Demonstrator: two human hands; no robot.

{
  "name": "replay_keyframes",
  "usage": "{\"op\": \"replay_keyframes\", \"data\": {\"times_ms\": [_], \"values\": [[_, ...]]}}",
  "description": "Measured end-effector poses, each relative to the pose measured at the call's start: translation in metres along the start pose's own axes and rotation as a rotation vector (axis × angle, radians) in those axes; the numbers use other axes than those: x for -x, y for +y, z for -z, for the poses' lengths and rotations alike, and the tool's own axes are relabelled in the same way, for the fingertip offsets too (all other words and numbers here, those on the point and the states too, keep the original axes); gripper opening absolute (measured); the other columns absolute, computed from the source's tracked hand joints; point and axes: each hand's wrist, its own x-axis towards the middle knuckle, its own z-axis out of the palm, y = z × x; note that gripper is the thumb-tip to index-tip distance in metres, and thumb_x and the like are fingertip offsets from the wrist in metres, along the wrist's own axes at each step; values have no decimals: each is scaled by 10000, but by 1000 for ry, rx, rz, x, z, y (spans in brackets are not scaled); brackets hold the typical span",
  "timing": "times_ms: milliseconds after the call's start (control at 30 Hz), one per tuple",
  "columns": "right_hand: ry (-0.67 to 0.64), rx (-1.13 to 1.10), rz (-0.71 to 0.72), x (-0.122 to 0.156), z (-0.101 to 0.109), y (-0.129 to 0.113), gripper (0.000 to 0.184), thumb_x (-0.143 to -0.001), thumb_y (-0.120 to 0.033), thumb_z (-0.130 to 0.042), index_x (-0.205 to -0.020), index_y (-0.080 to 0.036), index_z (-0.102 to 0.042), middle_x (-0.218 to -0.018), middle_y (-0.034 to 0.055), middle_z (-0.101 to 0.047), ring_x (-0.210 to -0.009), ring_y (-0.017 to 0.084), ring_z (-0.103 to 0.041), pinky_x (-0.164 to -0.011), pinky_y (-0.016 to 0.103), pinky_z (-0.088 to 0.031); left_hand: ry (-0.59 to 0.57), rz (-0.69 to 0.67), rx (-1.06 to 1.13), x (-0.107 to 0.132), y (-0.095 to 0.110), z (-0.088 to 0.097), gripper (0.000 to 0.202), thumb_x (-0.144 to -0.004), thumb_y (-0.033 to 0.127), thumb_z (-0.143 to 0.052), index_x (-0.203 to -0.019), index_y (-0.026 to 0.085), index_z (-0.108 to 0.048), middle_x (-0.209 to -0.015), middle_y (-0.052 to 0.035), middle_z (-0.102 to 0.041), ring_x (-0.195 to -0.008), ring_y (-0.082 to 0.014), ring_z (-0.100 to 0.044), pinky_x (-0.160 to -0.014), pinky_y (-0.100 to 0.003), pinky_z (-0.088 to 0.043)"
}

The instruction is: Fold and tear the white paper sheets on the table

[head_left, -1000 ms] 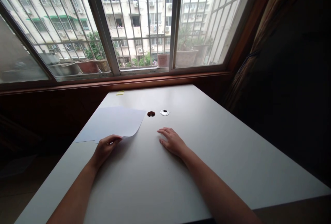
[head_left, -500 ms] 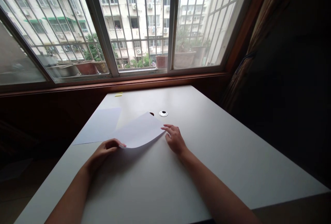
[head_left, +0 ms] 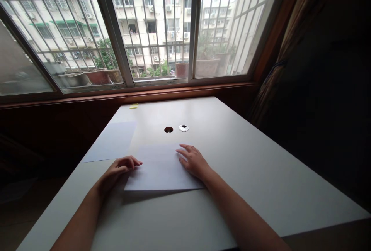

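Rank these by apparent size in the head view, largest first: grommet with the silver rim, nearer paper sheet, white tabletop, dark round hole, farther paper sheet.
1. White tabletop
2. Nearer paper sheet; nearness may enlarge it
3. Farther paper sheet

Smallest, too alike to rank: dark round hole, grommet.

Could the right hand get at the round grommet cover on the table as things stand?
Probably yes: the right hand is open at the right side of the nearer paper sheet, the grommet cover lies beyond it on the table, and nothing visible stands between them.
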Motion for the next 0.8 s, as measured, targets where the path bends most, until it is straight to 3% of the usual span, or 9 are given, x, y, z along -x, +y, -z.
{"op": "replay_keyframes", "data": {"times_ms": [67, 133, 200, 267, 367, 467, 600, 800], "values": [[-46, 30, 8, 2, -1, 0, 345, -952, -327, -547, -1286, -312, -634, -1421, 47, -549, -1319, 249, -469, -1146, 447, -332, 105, -13, -58, -1, -2, 0, 151, -783, 325, -618, -802, 182, -663, -1040, -106, -695, -1143, -329, -602, -1030, -454, -437], [-75, 45, 2, 2, -2, 2, 351, -969, -337, -522, -1306, -323, -618, -1422, 44, -549, -1341, 243, -455, -1162, 455, -306, 281, -39, -210, -3, -7, 6, 182, -824, 346, -588, -870, 186, -662, -1084, -100, -691, -1133, -302, -611, -1022, -440, -454], [-94, 47, -17, 2, -2, 4, 355, -977, -334, -508, -1318, -327, -607, -1435, 40, -539, -1356, 238, -447, -1174, 466, -284, 465, -104, -456, -6, -16, 16, 238, -851, 387, -558, -937, 190, -662, -1131, -98, -681, -1127, -286, -612, -1022, -441, -461], [-104, 42, -43, 2, -1, 7, 352, -983, -322, -494, -1317, -323, -604, -1449, 40, -527, -1368, 235, -439, -1178, 481, -272, 546, -184, -787, -8, -29, 29, 284, -877, 413, -527, -1005, 199, -665, -1186, -97, -661, -1177, -279, -580, -1086, -456, -406], [-114, 26, -58, 2, 0, 8, 355, -975, -311, -498, -1314, -312, -603, -1460, 49, -516, -1375, 239, -437, -1178, 500, -269, 600, -159, -1170, -8, -48, 47, 427, -897, 439, -485, -1203, 169, -611, -1321, -140, -587, -1304, -305, -481, -1148, -481, -316], [-119, 14, -61, 2, 2, 6, 361, -959, -319, -520, -1309, -300, -605, -1460, 59, -513, -1377, 247, -435, -1179, 513, -263, 592, 49, -1364, -4, -56, 53, 581, -914, 500, -461, -1351, 120, -507, -1382, -178, -538, -1342, -328, -439, -1139, -463, -327], [-124, 9, -67, 2, 3, 4, 369, -950, -331, -530, -1310, -297, -604, -1463, 62, -508, -1385, 251, -425, -1182, 516, -258, 564, 272, -1433, -2, -43, 46, 579, -951, 526, -407, -1395, 160, -469, -1310, -153, -602, -1219, -316, -554, -1016, -418, -439], [-120, 10, -71, 2, 4, 3, 369, -947, -334, -531, -1306, -299, -610, -1457, 57, -515, -1385, 250, -427, -1189, 498, -259, 605, 410, -1435, -4, -20, 33, 510, -948, 489, -430, -1378, 224, -503, -1171, -127, -680, -1054, -322, -640, -835, -396, -502]]}}
